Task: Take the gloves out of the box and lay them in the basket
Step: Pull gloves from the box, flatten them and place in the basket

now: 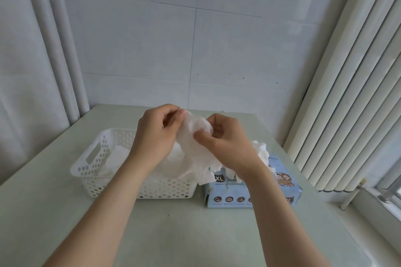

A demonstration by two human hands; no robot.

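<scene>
A thin translucent white glove (195, 143) hangs in the air between my two hands, above the gap between basket and box. My left hand (155, 134) pinches its upper left edge. My right hand (225, 143) pinches it at the middle right. The white perforated basket (93, 167) stands at the left, with a few gloves (115, 158) lying inside. The light blue glove box (286, 191), marked XL, lies to the right of the basket. More gloves (260, 149) stick up out of its top opening behind my right wrist.
Everything stands on a pale green table (173, 234) against a white tiled wall. A curtain hangs at the left. Vertical blinds and a window sill run along the right side.
</scene>
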